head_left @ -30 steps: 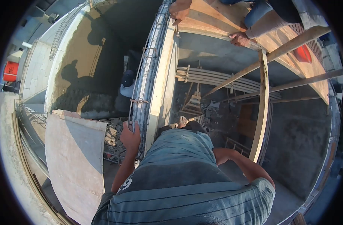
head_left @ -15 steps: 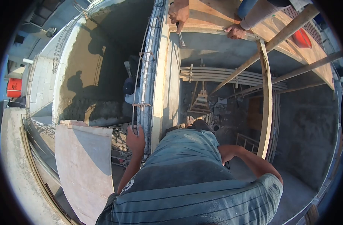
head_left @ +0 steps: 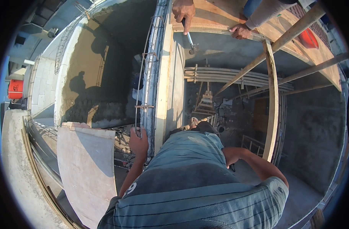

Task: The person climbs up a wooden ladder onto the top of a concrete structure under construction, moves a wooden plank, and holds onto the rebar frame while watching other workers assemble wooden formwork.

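Observation:
At the left of the wall top, my left hand (head_left: 139, 140) is closed around a thin steel reinforcing bar (head_left: 136, 110). The bar runs lengthwise along the wall and has tie rings (head_left: 145, 107) around it. My right hand (head_left: 231, 156) rests at my side against my shirt, with its fingers mostly hidden. Across from me, another person's hand (head_left: 184, 13) grips a hammer (head_left: 190, 42), its head hanging over the pit. That person's other hand (head_left: 241, 31) lies on the edge of a plywood sheet (head_left: 212, 15).
Wooden poles (head_left: 254, 63) and an upright timber (head_left: 272, 99) cross the deep room at right. Stacked battens (head_left: 228, 75) lie below. A curved board (head_left: 84, 168) stands at left, beside a shadowed pit. A red object (head_left: 308, 39) sits on the plywood.
The other person's hammer has swung outward and slightly right, so more of it shows. In the left pit, a person in shadow has shifted right. My hands have stayed put.

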Available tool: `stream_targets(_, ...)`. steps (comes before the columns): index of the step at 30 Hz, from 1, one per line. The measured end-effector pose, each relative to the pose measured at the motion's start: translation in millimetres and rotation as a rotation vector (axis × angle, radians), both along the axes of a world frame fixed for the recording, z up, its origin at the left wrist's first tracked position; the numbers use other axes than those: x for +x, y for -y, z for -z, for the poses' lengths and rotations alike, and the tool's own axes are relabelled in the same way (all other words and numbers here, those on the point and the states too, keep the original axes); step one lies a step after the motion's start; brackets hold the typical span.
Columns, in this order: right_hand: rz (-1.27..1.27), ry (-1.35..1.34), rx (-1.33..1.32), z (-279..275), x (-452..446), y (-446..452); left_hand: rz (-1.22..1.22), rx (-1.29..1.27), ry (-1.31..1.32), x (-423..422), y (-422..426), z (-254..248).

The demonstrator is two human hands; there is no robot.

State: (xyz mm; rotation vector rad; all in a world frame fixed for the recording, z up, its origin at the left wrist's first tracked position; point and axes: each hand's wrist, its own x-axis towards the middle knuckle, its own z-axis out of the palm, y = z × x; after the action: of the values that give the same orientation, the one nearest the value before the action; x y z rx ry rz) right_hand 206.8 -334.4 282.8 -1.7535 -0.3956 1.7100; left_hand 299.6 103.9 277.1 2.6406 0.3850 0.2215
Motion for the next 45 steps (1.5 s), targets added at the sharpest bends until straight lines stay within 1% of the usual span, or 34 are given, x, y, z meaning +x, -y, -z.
stream_targets(4,-0.024,-0.031,-0.007,-4,4,-1,0.001,0.019,0.003,-1,0,0)
stream_targets(8,-0.014,-0.010,-0.006,10,-3,3,-0.006,0.008,-0.047,0,0,-4)
stream_targets(10,-0.001,-0.001,0.012,8,-3,3,-0.027,0.007,-0.049,0,-1,-1)
stream_targets(13,0.019,0.086,0.057,8,-4,4,-0.019,-0.013,-0.044,0,-2,1)
stream_targets(14,0.011,0.095,0.071,13,-6,5,-0.022,-0.011,-0.048,-1,-3,2)
stream_targets(17,0.010,0.099,0.075,6,-2,3,-0.014,0.012,-0.023,0,0,-1)
stream_targets(19,0.017,0.096,0.065,6,-2,3,-0.021,0.021,-0.056,0,-1,-2)
stream_targets(20,-0.004,0.121,0.072,13,-5,4,-0.021,0.021,-0.056,1,-1,-1)
stream_targets(22,-0.024,0.147,0.079,10,-2,2,-0.007,0.036,-0.037,1,-1,0)
stream_targets(25,-0.040,0.011,-0.030,-2,8,-3,-0.003,0.008,-0.023,-1,-1,0)
stream_targets(28,0.017,-0.021,-0.037,-9,10,-2,-0.012,-0.074,-0.055,-1,-4,5)
stream_targets(29,-0.018,0.013,0.019,-5,8,-2,0.022,-0.091,-0.057,0,-3,6)
stream_targets(30,-0.051,0.047,0.074,-4,6,-1,-0.002,-0.061,-0.056,-1,-2,5)
stream_targets(31,-0.014,0.048,0.057,-7,5,-2,-0.025,-0.029,-0.054,-1,0,4)
stream_targets(32,0.012,-0.014,0.066,-9,6,-3,0.011,-0.042,-0.053,-3,2,4)
stream_targets(33,0.036,-0.073,0.079,-11,7,-3,-0.019,-0.001,-0.050,-3,3,4)
stream_targets(34,-0.021,0.018,0.123,-11,7,-3,-0.052,0.041,-0.044,-2,4,3)
stream_targets(35,0.003,0.023,0.117,-13,7,-3,-0.027,0.035,-0.040,-1,4,2)
stream_targets(37,-0.016,-0.002,0.110,-22,10,-4,-0.064,-0.144,-0.088,0,7,-5)
stream_targets(38,-0.003,0.004,0.106,-28,13,-5,-0.065,-0.081,-0.079,0,10,-9)
stream_targets(41,-0.050,-0.024,0.055,-33,17,-7,-0.061,-0.021,-0.088,0,8,-5)
stream_targets(45,-0.008,-0.065,0.077,-22,10,-6,-0.078,-0.056,-0.182,0,4,-6)
